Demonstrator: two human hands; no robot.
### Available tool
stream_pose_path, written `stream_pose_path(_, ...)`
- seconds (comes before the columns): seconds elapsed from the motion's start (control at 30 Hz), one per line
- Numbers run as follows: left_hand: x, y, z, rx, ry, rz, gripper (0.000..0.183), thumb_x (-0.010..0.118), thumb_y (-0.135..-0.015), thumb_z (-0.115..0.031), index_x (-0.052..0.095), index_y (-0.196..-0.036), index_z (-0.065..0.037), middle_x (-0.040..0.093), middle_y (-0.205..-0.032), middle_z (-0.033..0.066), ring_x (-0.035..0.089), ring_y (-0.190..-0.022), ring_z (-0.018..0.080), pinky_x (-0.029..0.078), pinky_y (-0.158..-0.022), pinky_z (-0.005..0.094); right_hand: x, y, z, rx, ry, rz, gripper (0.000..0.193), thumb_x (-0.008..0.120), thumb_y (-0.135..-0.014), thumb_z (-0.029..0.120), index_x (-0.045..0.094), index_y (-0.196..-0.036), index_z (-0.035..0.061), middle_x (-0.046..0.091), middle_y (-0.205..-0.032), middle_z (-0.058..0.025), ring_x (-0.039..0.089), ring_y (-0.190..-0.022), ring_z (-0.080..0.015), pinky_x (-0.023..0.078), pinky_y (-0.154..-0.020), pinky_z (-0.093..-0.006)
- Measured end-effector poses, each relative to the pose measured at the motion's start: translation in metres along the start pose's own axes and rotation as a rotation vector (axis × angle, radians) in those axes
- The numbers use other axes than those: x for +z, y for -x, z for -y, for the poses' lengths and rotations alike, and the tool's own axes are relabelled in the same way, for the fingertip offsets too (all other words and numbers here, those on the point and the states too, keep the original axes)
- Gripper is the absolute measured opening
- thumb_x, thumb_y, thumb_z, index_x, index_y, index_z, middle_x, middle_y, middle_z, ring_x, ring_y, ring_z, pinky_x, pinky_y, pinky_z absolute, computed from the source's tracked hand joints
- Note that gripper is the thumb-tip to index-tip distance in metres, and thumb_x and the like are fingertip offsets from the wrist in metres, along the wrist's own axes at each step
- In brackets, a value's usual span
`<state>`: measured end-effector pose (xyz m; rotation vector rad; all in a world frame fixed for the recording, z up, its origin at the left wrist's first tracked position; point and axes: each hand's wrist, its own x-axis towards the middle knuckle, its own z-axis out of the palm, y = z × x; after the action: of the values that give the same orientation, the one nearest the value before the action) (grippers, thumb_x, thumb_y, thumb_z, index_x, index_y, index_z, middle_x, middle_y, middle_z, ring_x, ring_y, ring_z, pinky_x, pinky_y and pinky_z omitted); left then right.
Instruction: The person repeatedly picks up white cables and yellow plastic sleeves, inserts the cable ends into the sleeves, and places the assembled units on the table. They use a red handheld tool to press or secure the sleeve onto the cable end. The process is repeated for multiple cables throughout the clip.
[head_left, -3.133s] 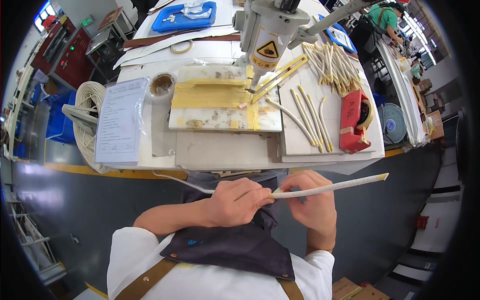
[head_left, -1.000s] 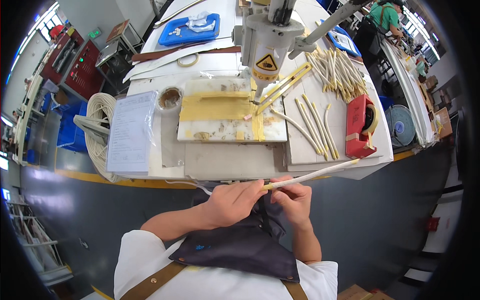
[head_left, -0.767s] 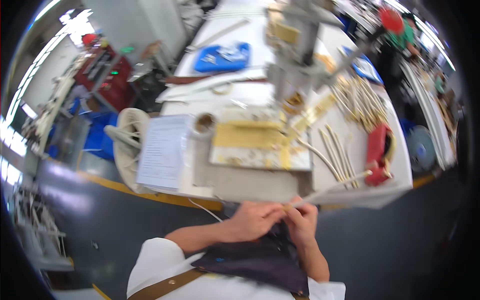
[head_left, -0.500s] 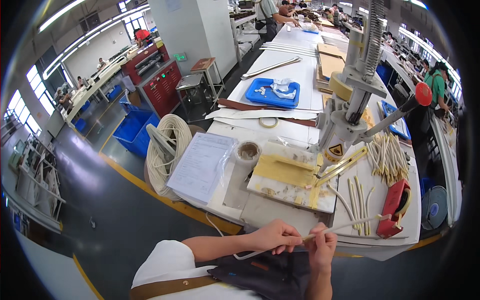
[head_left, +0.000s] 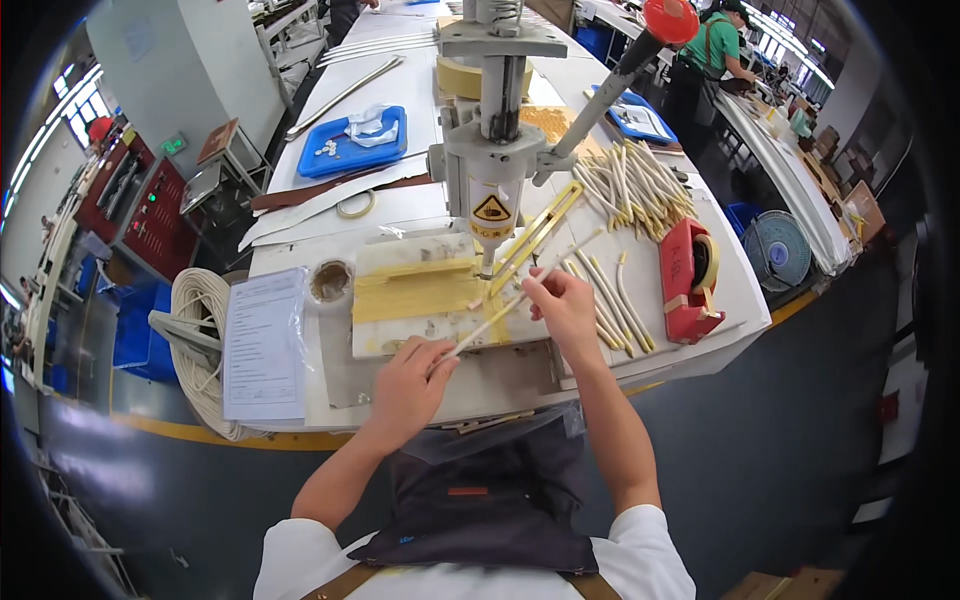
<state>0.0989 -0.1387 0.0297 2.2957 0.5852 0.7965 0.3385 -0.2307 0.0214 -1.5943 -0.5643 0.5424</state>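
A thin white cord runs slantwise between my hands, over the front of a board covered partly with yellow tape. My left hand pinches its near end, at the board's front edge. Further up, my right hand grips the cord between thumb and fingers, and its far end sticks out beyond. Just behind the cord is the tip of a hand press with a red-knobbed lever. Several short cords with yellow-wrapped ends lie right of my right hand.
A red tape dispenser stands at the right, below a heap of short cords. On the left are a round tub, a printed sheet and a cord coil. A blue tray sits further back.
My view has swung right. Both hands have moved from the table's front edge onto the board, spreading apart along the cord, which now lies slantwise beneath the press.
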Motion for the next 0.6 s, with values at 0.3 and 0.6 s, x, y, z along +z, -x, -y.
stream_pose_path(0.3,0.017,-0.030,0.029,0.129,-0.230,-0.031,0.018,0.069,-0.091,-0.010,0.073,-0.108,-0.008,0.062,-0.089,0.0068,0.065,-0.080,0.0281,0.052,-0.068,0.0402,0.019,-0.051,0.009,-0.002,0.410,-0.024,0.034,0.079,-0.077,0.019,0.066,-0.094,-0.0082,0.069,-0.069,-0.0128,0.068,-0.060,-0.0213,0.053,-0.061,-0.0377)
stream_pose_path(0.6,0.018,-0.040,0.052,0.193,-0.346,0.045,0.023,0.068,-0.089,-0.008,0.070,-0.113,-0.008,0.060,-0.088,0.0064,0.063,-0.083,0.0272,0.053,-0.070,0.0397,0.031,-0.060,-0.001,-0.191,0.734,-0.075,0.047,0.082,-0.081,0.018,0.069,-0.120,-0.0055,0.075,-0.092,-0.0142,0.071,-0.083,-0.0259,0.055,-0.078,-0.0381)
